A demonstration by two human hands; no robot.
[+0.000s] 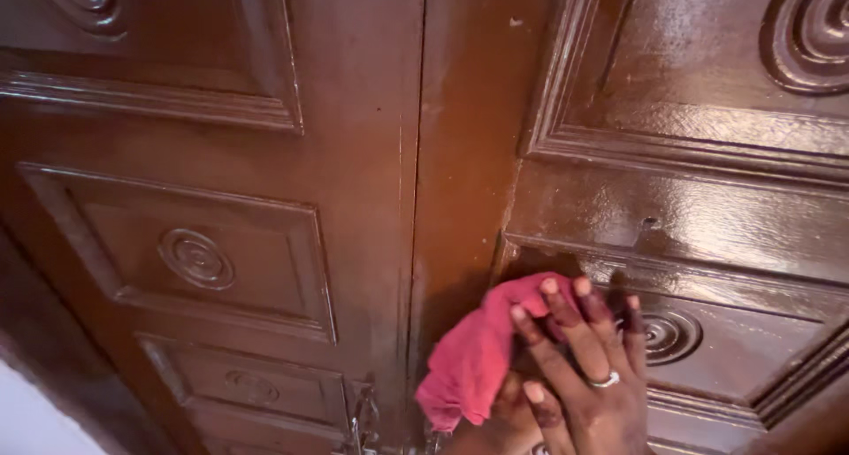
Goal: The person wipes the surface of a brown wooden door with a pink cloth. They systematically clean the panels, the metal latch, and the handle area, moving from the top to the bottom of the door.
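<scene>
On the left stands the left door [203,198], dark brown wood with raised frames and a small round carving in its middle panel; lower down a second panel shows another faint round carving. A narrow seam [409,198] runs top to bottom where this door meets the right door [707,181], which is glossier and catches the light. At the bottom of the seam a bit of metal latch [363,424] hangs, too dim to make out well. Just right of the seam, low in the view, a pink cloth [469,358] is bunched against the right door's lower panel. The cloth lies under and to the left of a hand [584,375], whose fingers spread flat over its right part and press it to the wood; a ring sits on one finger. Which hand this is cannot be told. Another hand [508,420] below it is mostly hidden, its grasp unclear. Right of the fingertips is a round spiral carving [669,334], close beside them.
</scene>
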